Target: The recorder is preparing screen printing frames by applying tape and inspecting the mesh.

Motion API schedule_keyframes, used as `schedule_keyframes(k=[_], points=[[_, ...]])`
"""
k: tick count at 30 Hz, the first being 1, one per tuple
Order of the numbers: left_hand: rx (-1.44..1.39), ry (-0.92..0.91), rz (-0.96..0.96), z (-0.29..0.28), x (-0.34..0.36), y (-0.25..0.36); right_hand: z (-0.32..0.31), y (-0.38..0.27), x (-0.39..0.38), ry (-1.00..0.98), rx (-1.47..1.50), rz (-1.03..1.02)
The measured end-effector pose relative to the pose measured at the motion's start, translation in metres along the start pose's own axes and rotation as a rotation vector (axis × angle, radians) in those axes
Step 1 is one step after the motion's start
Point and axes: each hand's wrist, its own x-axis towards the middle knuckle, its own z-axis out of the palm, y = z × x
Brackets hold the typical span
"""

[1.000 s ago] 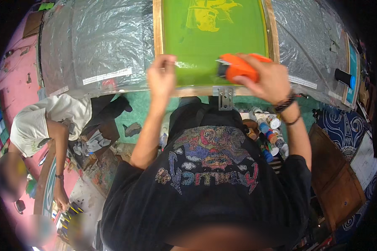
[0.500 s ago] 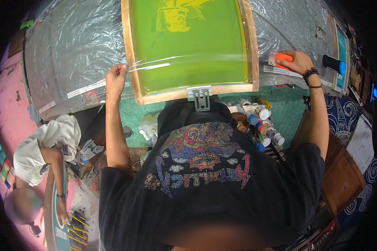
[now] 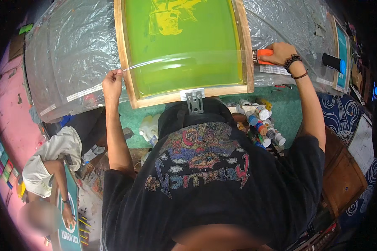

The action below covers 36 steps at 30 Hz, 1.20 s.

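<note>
A wooden screen-printing frame (image 3: 246, 46) with green mesh (image 3: 213, 33) and a yellow drawing lies in front of me. Across its near part runs a wide strip of clear tape (image 3: 184, 62), catching the light. At the frame's left rail, my left hand (image 3: 112, 85) pinches the strip's end between thumb and fingers. Beyond the right rail, my right hand (image 3: 282, 53) is closed round an orange tape dispenser (image 3: 264, 55), whose front is close to the wood. A metal hinge clamp (image 3: 195, 103) grips the middle of the frame's near rail.
Grey plastic sheeting (image 3: 77, 46) covers the table. Right of the frame lies a black cylinder with a blue end (image 3: 333, 63). Below the table edge are several paint bottles (image 3: 262, 125) and a white jug (image 3: 149, 129). At lower left, a person (image 3: 44, 171) bends over a green board (image 3: 69, 196).
My right hand has brought the tape dispenser left, up to the frame's right rail. The frame appears slightly further left, and my left hand sits slightly lower. The other person's arm has shifted.
</note>
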Motion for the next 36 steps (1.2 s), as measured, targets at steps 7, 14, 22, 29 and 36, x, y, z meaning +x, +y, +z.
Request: schedule_keyframes(k=[7,14,22,29,36], points=[[0.037,-0.018,0.000,-0.004,0.001,-0.010,-0.001,-0.014,0.012,-0.120,-0.188,0.198],[0.015,-0.035,0.011,0.000,0.003,0.003,0.083,0.101,0.038,0.288,0.198,0.462],[-0.033,-0.037,-0.053,-0.006,0.000,-0.002,0.113,0.027,0.035,1.108,0.242,0.448],[-0.063,-0.098,-0.108,-0.007,0.001,0.009,0.144,-0.052,0.040,0.109,1.924,0.261],[-0.090,-0.010,-0.047,-0.002,-0.009,0.004,0.150,-0.039,0.025,-0.008,2.050,0.108]])
